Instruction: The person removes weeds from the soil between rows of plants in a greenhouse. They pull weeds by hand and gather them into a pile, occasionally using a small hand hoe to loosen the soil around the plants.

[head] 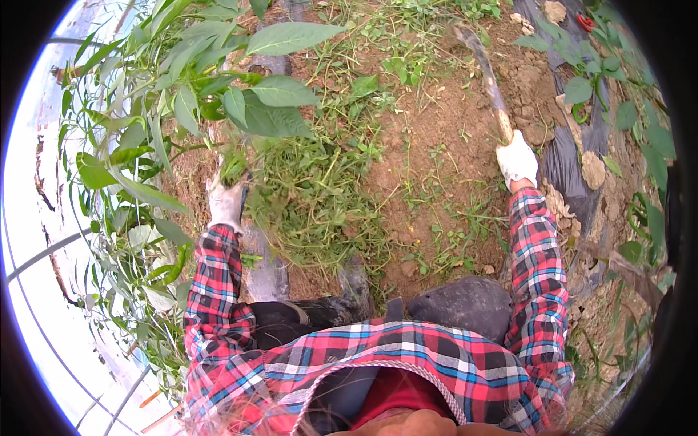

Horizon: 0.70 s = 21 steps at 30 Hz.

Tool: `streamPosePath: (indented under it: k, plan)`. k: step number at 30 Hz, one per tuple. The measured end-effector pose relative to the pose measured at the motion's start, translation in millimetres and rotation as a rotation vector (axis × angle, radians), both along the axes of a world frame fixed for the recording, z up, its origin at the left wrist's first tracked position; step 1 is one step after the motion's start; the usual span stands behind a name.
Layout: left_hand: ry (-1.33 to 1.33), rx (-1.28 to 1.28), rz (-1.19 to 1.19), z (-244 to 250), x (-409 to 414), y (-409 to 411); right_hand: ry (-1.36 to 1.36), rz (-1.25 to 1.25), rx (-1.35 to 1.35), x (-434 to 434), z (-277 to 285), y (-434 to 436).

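My left hand [226, 199], in a white glove, is at the left beside the pepper plants, with a bunch of pulled weeds [234, 168] at its fingers. My right hand [517, 159], in a white glove, is closed around the wooden handle [495, 98] of a hand tool that points away from me; its far end lies near the weeds, and its kind is not clear. Between my hands a heap of uprooted green weeds [316, 201] covers the reddish soil [425, 136].
Pepper plants [278, 92] with green peppers lean in from the left, near greenhouse film [49, 191]. Black plastic mulch [572, 158] and more pepper plants [594, 82], one bearing a red pepper [585, 23], line the right. A dark boot [349, 305] stands below the heap.
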<state>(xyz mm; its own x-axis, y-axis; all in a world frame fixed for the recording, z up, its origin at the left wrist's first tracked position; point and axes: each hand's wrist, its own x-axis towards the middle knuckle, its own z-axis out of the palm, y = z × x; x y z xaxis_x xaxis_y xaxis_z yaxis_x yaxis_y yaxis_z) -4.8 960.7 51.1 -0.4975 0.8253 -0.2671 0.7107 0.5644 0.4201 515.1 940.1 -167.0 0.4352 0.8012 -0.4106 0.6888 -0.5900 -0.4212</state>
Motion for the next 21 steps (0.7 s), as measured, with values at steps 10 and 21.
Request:
streamPosePath:
  k: [10,21]
  plan:
    - [1.086,-0.182,-0.949,-154.9,77.5,205.4,0.046,-0.122,-0.109,-3.6,-49.5,-11.7]
    - [0.831,-0.149,-0.776,-240.8,125.7,290.5,0.078,-0.177,-0.159,4.3,-55.3,-7.8]
